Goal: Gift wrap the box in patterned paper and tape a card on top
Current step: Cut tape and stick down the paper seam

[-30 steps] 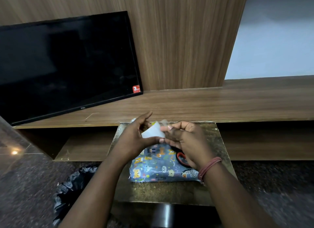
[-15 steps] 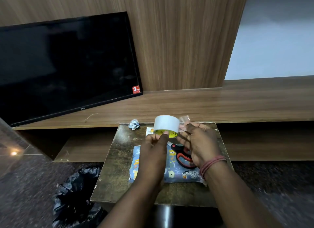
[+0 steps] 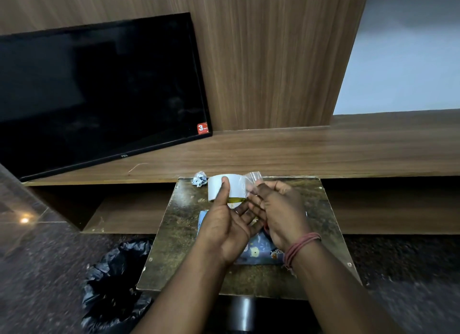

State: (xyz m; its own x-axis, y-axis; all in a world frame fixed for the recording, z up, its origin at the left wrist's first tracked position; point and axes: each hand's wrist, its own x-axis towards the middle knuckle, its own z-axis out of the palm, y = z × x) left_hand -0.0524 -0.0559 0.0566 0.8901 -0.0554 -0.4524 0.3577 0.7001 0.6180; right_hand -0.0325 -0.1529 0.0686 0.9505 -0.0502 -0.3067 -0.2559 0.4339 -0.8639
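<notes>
A: The wrapped box [image 3: 258, 251] lies on the table [image 3: 174, 234], under the hands.

B: Left hand [image 3: 224, 229] grips the tape roll [image 3: 227, 187]; right hand [image 3: 278, 209] pinches the loose tape end [image 3: 252, 178].

A: It may fold and stick to itself.

Left hand [image 3: 225, 228] has turned palm-up since 0.5 s ago, thumb now on the tape roll [image 3: 227, 187]. Right hand [image 3: 278, 213] has peeled more clear tape off.

A single head-worn wide-angle camera looks forward and down from close above the small surface [image 3: 171, 244], facing a wood-panelled wall [image 3: 268, 60] and a television [image 3: 99, 92].
</notes>
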